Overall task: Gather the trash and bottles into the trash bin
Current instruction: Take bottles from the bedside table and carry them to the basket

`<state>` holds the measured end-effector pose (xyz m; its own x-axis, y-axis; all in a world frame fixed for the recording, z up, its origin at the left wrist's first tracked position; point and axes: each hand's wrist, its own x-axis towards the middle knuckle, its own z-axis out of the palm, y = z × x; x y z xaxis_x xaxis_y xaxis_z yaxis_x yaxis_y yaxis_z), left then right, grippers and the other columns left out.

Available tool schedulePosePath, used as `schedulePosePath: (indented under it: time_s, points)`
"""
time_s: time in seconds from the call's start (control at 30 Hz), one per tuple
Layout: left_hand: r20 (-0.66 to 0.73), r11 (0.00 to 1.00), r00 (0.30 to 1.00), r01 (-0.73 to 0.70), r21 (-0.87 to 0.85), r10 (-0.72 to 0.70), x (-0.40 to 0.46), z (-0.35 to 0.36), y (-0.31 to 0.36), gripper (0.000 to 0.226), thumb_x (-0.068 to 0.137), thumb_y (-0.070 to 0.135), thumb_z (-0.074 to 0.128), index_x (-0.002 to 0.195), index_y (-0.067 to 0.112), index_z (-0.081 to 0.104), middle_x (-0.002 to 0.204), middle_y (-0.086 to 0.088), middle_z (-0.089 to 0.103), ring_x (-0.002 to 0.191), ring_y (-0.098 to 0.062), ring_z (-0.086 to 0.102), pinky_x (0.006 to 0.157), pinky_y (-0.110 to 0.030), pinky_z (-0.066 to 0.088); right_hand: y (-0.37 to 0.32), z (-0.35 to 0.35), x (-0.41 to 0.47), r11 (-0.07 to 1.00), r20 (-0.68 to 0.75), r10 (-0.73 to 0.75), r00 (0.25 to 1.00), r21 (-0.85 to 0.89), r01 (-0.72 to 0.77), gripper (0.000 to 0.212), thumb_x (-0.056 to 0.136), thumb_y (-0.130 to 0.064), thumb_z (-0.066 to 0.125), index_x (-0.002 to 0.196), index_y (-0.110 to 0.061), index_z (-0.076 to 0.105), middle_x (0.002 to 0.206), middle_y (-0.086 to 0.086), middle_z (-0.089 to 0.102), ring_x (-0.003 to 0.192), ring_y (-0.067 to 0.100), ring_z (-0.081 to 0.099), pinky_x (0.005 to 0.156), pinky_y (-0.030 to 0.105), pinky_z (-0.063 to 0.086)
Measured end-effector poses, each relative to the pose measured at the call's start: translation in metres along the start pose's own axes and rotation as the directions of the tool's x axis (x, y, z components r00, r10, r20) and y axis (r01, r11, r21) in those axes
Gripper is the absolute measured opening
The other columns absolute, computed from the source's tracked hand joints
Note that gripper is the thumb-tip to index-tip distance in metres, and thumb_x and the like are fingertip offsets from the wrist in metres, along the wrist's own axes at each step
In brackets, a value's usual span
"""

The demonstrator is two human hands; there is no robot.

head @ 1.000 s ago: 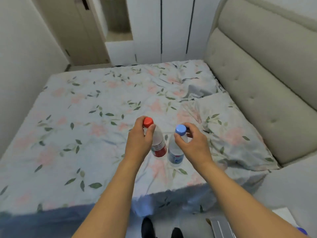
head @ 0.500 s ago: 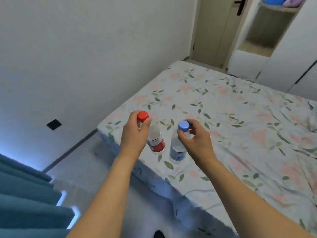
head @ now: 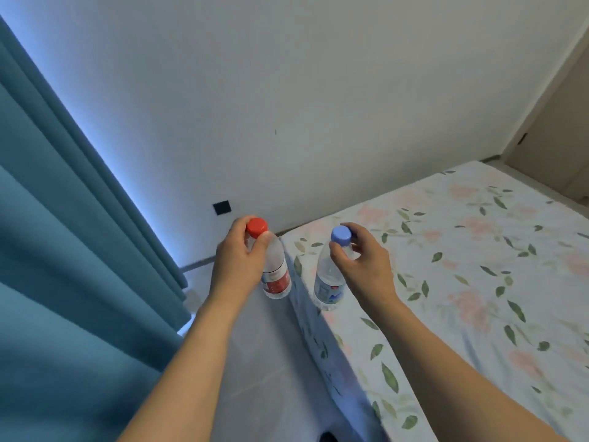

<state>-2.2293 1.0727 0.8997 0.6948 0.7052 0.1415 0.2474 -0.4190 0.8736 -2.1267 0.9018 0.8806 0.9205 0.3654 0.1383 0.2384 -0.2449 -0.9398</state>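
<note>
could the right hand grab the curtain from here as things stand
Probably not. The right hand is shut on the blue-capped bottle, and the teal curtain hangs on the far left, beyond the left hand with its red-capped bottle.

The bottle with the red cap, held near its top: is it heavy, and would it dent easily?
The red-capped bottle looks clear and seemingly empty, so probably light. The left hand carries it by fingers at the neck alone, which suggests little weight. Its thin clear wall would likely dent under a squeeze.
</note>
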Motion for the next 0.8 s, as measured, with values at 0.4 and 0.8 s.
schedulePosePath:
  time_s: [0.4,0.8]
  points:
    - [-0.161,0.998,0.985,0.069,-0.006,-0.069,0.121,-0.064,-0.045,0.024,0.094,0.029,0.059,0.117,0.032,0.055,0.112,0.012,0.061,0.108,-0.014,0.057,0.086,-0.029,0.050,-0.040,0.126,0.118,0.994,0.028,-0.076,0.997,0.086,0.073,0.026,0.083,-0.021,0.065,0.106,-0.031,0.062,0.095,-0.022,0.064,0.089,0.001,0.060,0.081,0.021,0.048]
    - [-0.063,0.997,0.996,-0.060,0.039,0.062,0.289,-0.138,-0.058,0.032,0.097,0.029,0.055,0.128,0.026,0.051,0.125,0.008,0.060,0.115,-0.013,0.055,0.087,-0.019,0.043,-0.096,0.238,0.229,0.983,-0.163,-0.083,0.983,0.148,0.107,0.028,0.083,-0.021,0.066,0.110,-0.027,0.062,0.101,-0.014,0.065,0.093,0.008,0.061,0.085,0.027,0.051]
